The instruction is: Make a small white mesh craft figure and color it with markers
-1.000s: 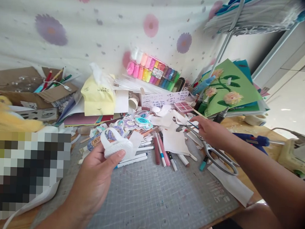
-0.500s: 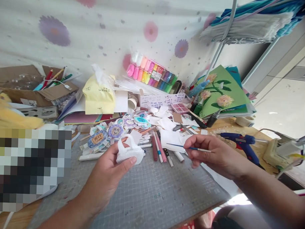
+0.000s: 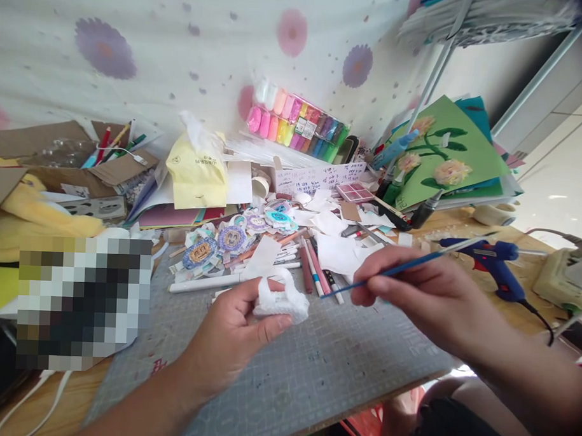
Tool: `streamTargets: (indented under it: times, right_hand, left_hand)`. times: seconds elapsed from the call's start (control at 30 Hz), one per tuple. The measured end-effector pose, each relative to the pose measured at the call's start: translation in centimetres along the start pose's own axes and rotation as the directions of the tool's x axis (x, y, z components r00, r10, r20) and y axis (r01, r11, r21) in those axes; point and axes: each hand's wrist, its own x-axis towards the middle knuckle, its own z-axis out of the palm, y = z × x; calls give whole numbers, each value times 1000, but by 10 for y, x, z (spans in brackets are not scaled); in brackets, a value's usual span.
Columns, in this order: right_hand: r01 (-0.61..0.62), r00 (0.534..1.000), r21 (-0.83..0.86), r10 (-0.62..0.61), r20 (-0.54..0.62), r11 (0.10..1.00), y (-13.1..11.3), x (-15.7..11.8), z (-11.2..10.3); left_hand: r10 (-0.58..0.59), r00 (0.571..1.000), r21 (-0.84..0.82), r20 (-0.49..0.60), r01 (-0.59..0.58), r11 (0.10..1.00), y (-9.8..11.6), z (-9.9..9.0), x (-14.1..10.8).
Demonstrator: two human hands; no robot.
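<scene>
My left hand [image 3: 242,331] is closed around a small white piece [image 3: 284,305] with a rough, crumpled surface and a band looping up from its top. Thumb and fingers pinch it from its left side, above the grey cutting mat [image 3: 285,383]. A thin blue paintbrush [image 3: 404,266] is pinched in my right hand [image 3: 398,285]. Its tapered blue end points down left, close to the white piece but apart from it. The pale ferrule and dark tip point up right. Just behind the hands lie several markers [image 3: 313,266] and scraps of white paper [image 3: 337,253].
Paper badges with faces [image 3: 200,250] lie behind my left hand. A blue glue gun [image 3: 497,260] with a cord rests at the right. At the back stand a yellow tissue pack [image 3: 199,180], a pack of coloured clay [image 3: 299,123] and a green flower picture [image 3: 446,153].
My left hand has moved slightly right and down with the white piece. My right hand has turned the paintbrush, so its blue end now slants down toward the piece. The view has shifted.
</scene>
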Motion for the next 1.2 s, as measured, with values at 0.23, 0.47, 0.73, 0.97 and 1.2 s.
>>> streamTargets:
  times: [0.23, 0.47, 0.73, 0.97, 1.2]
  right_hand:
    - [5, 1000, 230, -4, -7, 973, -14, -4, 12]
    - [68, 998, 24, -68, -10, 997, -14, 0, 18]
    - [237, 971, -251, -235, 37, 939, -17, -1, 20]
    - [203, 971, -260, -229, -70, 944, -20, -2, 16]
    - [248, 957, -265, -278, -84, 932, -17, 0, 21]
  left_hand:
    - [0, 998, -17, 62, 1, 1000, 2, 2, 0]
    - [-9, 997, -55, 79, 14, 998, 3, 2, -1]
    - [-29, 994, -89, 109, 39, 995, 4, 3, -1]
    - [-27, 991, -84, 132, 38, 996, 6, 3, -2]
    - [-50, 987, -73, 153, 62, 995, 5, 3, -2]
